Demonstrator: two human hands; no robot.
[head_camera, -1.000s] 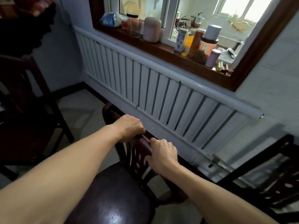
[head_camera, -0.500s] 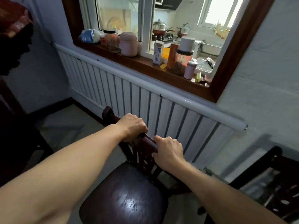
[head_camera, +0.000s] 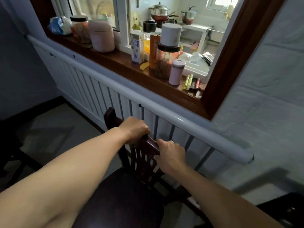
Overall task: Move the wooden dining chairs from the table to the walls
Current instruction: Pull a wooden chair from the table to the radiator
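A dark wooden dining chair [head_camera: 125, 199] stands right in front of me, its slatted back toward the white radiator [head_camera: 92, 79] on the wall under the window. My left hand [head_camera: 134, 129] is closed over the chair's top rail near its left end. My right hand [head_camera: 171, 153] grips the same rail further right, fingers wrapped over the edge. The chair's back is very close to the radiator; its legs are hidden below the seat.
The wooden windowsill [head_camera: 125, 63] above the radiator carries several jars, cans and a carton. Part of another dark chair [head_camera: 286, 211] shows at the lower right, and dark furniture [head_camera: 8, 145] at the left edge. Tiled floor [head_camera: 54, 129] lies to the left.
The chair has moved closer to the radiator, with both hands holding the top rail throughout. My view has come nearer the wall and lifted toward the window.
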